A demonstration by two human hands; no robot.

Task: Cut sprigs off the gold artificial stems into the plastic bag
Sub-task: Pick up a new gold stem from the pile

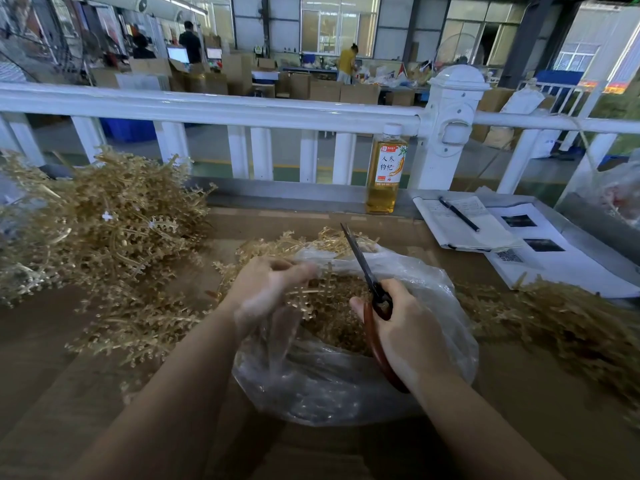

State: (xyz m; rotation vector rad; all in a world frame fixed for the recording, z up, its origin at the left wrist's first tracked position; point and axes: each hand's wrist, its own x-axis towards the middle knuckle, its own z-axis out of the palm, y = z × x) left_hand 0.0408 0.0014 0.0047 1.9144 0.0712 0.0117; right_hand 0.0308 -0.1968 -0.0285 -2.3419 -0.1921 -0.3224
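Gold sprigs point(332, 306) already heap inside the plastic bag point(346, 386) on the table point(52, 341). The left hand point(266, 289) pinches a gold stem point(304, 292) over the bag's mouth; the right hand point(405, 330) grips red-handled scissors point(367, 278), blades together, pointing up. Risk: the blades sit close to the left fingers and the thin film, so a careless snip could nick either, or sprigs could spill past the slack rim.

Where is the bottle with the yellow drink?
In the head view, the bottle stands upright at the table's far edge, right of centre, against the white railing, just left of the open notebook.
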